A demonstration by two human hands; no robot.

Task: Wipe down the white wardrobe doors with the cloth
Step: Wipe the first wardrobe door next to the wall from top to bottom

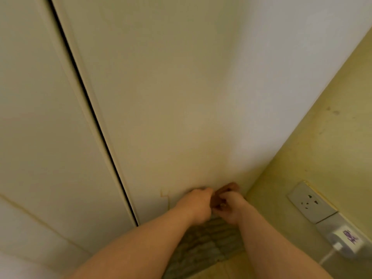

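Note:
Two white wardrobe doors fill the view: the left door (40, 121) and the right door (171, 93), with a dark gap (90, 111) between them. Both my hands are low down, close to the bottom of the right door near its right edge. My left hand (198, 204) and my right hand (231, 208) are close together, fingers closed on a small brown cloth (222, 195) bunched between them. The cloth is blurred and mostly hidden by my fingers. It sits at or just in front of the door surface.
A yellow wall (322, 137) meets the wardrobe on the right. It carries a white socket (310, 202) and, lower, a plugged-in white adapter (346, 240) with a cable. A grey textured mat (209, 246) lies on the floor between my forearms.

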